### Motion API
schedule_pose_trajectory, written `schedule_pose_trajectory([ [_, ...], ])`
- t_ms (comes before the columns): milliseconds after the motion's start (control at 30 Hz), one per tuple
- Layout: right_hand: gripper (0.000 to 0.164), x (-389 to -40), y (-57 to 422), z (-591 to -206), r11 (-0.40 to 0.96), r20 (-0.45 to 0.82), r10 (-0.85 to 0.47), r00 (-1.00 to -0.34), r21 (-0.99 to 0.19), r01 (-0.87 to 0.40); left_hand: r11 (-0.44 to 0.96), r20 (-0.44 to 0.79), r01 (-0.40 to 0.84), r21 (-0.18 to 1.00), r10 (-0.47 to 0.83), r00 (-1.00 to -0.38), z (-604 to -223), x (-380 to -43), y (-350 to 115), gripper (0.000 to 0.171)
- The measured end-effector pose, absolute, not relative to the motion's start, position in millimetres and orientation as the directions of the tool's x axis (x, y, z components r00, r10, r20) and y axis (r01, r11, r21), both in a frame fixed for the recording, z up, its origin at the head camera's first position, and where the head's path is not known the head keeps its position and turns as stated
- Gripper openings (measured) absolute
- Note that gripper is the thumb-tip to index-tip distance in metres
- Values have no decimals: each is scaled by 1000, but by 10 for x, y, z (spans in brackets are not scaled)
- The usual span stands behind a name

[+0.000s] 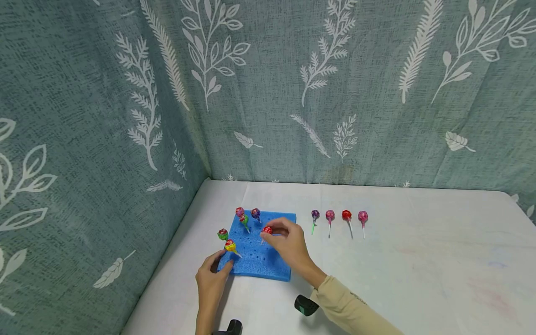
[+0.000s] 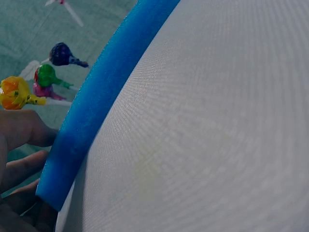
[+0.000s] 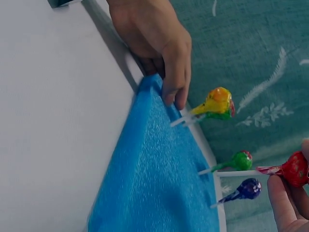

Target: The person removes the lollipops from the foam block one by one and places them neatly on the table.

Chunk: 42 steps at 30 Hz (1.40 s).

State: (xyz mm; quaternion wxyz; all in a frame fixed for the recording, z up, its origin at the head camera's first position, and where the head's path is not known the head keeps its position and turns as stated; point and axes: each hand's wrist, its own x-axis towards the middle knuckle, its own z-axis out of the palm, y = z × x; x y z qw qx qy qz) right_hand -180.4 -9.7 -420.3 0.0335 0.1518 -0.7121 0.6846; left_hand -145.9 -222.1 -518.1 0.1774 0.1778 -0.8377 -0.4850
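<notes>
Your right hand (image 1: 291, 242) has its fingers pinched on the wrapped head of a red-and-white lollipop (image 1: 266, 230), held over the middle of the blue foam block (image 1: 268, 267). Its head is up and its stick runs down toward the foam, leaning a little to your left in the head view; you cannot tell whether the stick's tip touches. Your left hand (image 1: 211, 279) grips the block's near left corner, thumb and fingers spread around it.

The block lies flat and is dotted with small holes. Standing in it, heads up, are a pink lollipop (image 1: 239, 211), a purple lollipop (image 1: 255, 213), a green lollipop (image 1: 244, 219), a red-and-green lollipop (image 1: 222, 234) and, nearest your left fingers, a yellow lollipop (image 1: 230, 245).

To the right of the block, four loose lollipops (image 1: 346, 215) lie in a row, heads away from you and sticks pointing back toward your side, their long axes nearly parallel.

The tabletop (image 1: 418, 265) is white, with faint reddish smudges at the right. Grey-green curtains (image 1: 272, 153) printed with white leaves hang behind it and along your left.
</notes>
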Motion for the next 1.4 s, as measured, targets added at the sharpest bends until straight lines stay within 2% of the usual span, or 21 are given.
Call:
schedule_pose_trajectory([
  [200, 19, -1835, -2, -4231, 34, 250, -140, -958, -966, -257, 475, 136, -118, 872, -466, -875, -5177, -1460, -2213, 38],
  [567, 22, -2021, 140, -4514, 27, 271, -60, -961, -962, -273, 473, 138, -116, 873, -469, -872, -5178, -1458, -2202, 38],
  [933, 23, -2050, 318, -4418, 33, 226, -19, -974, -973, -227, 470, 120, -136, 872, -474, -872, -5189, -1467, -2203, 38],
  [1167, 24, -1914, 414, -4146, 45, 254, -15, -967, -966, -254, 472, 110, -148, 869, -475, -873, -5185, -1464, -2203, 39],
  [1400, 23, -1910, 500, -4098, 65, 253, 0, -967, -965, -252, 474, 125, -131, 871, -470, -874, -5185, -1473, -2202, 38],
])
